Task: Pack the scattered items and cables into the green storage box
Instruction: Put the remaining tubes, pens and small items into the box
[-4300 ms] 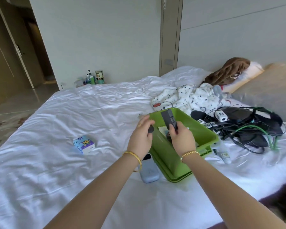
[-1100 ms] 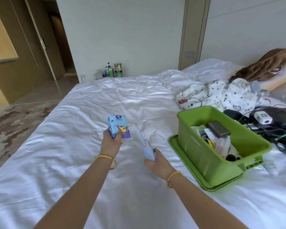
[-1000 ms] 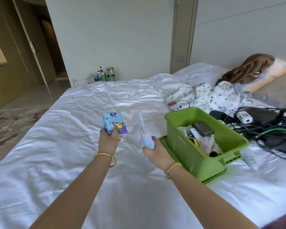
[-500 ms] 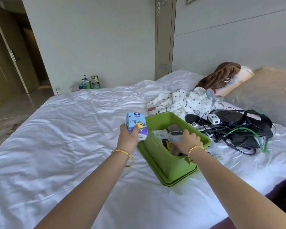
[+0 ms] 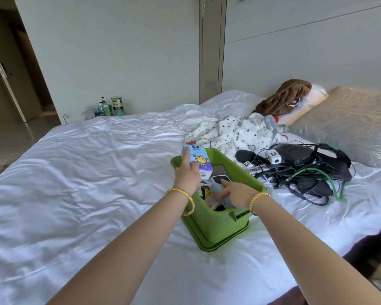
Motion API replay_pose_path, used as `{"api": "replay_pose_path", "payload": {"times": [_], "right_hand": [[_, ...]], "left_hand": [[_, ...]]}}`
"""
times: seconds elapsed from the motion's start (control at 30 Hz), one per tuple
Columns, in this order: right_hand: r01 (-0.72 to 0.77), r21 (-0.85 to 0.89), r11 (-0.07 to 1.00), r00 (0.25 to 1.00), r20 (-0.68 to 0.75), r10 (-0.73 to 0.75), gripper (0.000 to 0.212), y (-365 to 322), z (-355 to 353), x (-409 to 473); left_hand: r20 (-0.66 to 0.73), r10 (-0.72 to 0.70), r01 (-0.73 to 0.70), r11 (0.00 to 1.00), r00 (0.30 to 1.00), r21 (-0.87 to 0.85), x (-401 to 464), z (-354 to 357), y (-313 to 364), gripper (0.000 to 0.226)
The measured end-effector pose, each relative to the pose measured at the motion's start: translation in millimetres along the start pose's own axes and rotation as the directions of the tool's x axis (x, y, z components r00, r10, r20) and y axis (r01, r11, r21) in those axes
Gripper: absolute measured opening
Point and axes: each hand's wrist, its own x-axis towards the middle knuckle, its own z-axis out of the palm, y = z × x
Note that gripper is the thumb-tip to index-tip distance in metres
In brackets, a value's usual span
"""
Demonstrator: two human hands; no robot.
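**Green box amid white bedding**

The storage box (image 5: 216, 223) is bright green. The tissue pack (image 5: 198, 160) is pale blue with a yellow cartoon figure and a purple band. The bedsheet (image 5: 86, 172) is plain white; the blanket (image 5: 233, 133) is white with black spots. The cable tangle (image 5: 304, 172) is black, threaded by one green cable (image 5: 330, 181). Both bracelets (image 5: 186, 200) are gold. A brown cloth (image 5: 282, 97) lies on the pillow.
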Motion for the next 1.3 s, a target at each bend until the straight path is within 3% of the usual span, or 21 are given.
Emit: {"api": "replay_pose_path", "payload": {"times": [0.1,0.17,0.33,0.43,0.53,0.57,0.63,0.67,0.77,0.8,0.87,0.93,1.0,1.07,1.17,1.23,1.3], "right_hand": [[0.012,0.44,0.898,0.979,-0.188,0.08,0.046,5,-4,-2],[0.041,0.609,0.792,0.923,-0.327,0.203,0.045,9,0,2],[0.028,0.469,0.883,0.864,-0.456,0.215,0.043,10,17,13],[-0.01,0.35,0.937,0.82,-0.533,0.208,0.042,15,20,17],[-0.038,0.28,0.959,0.751,-0.625,0.212,0.042,14,23,17],[-0.052,0.262,0.964,0.725,-0.654,0.217,0.042,14,25,17],[-0.08,0.217,0.973,0.71,-0.673,0.208,0.041,13,28,19],[-0.09,0.187,0.978,0.726,-0.66,0.193,0.041,12,30,20],[-0.105,0.101,0.989,0.774,-0.617,0.145,0.038,9,33,21],[-0.11,0.092,0.99,0.768,-0.624,0.143,0.036,9,33,20],[-0.119,0.089,0.989,0.725,-0.672,0.148,0.035,11,33,18],[-0.143,0.132,0.981,0.633,-0.749,0.193,0.041,12,37,17],[-0.143,0.253,0.957,0.484,-0.825,0.291,0.05,8,43,16],[-0.065,0.462,0.884,0.376,-0.81,0.451,0.062,2,47,13],[0.084,0.704,0.705,0.384,-0.676,0.629,0.069,0,46,10],[0.087,0.814,0.575,0.409,-0.555,0.724,0.063,3,42,9],[-0.006,0.907,0.421,0.461,-0.371,0.806,0.062,7,38,8]], "left_hand": [[0.018,-0.073,0.074,0.995,0.997,-0.067,12,18,1,0.053],[-0.007,-0.104,0.103,0.991,0.995,-0.082,22,26,-1,0.052],[-0.04,-0.081,0.09,0.934,0.996,0.346,34,38,-11,0.051],[0.003,0.052,-0.039,0.705,0.999,0.708,27,49,-17,0.045],[0.057,0.283,-0.175,0.412,0.958,0.894,27,39,-26,0.038],[0.104,0.297,-0.202,0.322,0.949,0.925,29,33,-29,0.038],[0.2,0.179,-0.228,0.153,0.963,0.962,31,22,-30,0.038],[0.207,0.106,-0.221,0.137,0.973,0.966,31,17,-29,0.038],[0.225,0.06,-0.232,0.179,0.972,0.956,30,7,-25,0.038],[0.222,0.089,-0.237,0.243,0.971,0.941,30,4,-25,0.037],[0.176,0.176,-0.239,0.463,0.968,0.854,29,-2,-30,0.031],[0.071,0.236,-0.207,0.626,0.969,0.751,25,-5,-38,0.036],[-0.095,0.215,-0.107,0.765,0.972,0.636,20,-3,-44,0.046],[-0.261,0.006,0.093,0.926,0.965,0.366,17,2,-47,0.049],[-0.233,-0.318,0.331,0.943,0.919,0.02,14,9,-48,0.048],[-0.177,-0.353,0.357,0.934,0.919,-0.006,12,10,-47,0.043],[-0.144,-0.345,0.353,0.935,0.927,0.036,14,8,-48,0.038]]}}
